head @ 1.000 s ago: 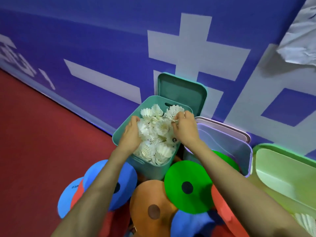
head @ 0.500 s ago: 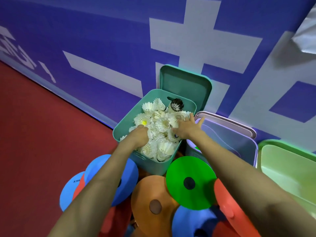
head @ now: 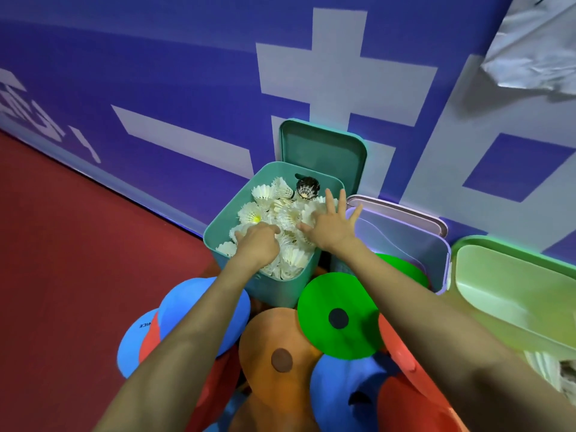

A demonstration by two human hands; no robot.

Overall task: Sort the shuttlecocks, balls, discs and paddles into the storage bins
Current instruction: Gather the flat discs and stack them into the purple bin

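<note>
Blue wall (head: 156,73), red floor (head: 78,260); teal bin (head: 271,288) heaped with shuttlecocks (head: 265,194). Right hand (head: 330,226) flat, fingers (head: 342,198) spread, pressing heap at bin's right edge (likely packing it down). Left hand (head: 258,244) curled into heap near front edge; grasp unclear. Half second ago right fingers less splayed. Discs (head: 339,316) unsorted.
</note>
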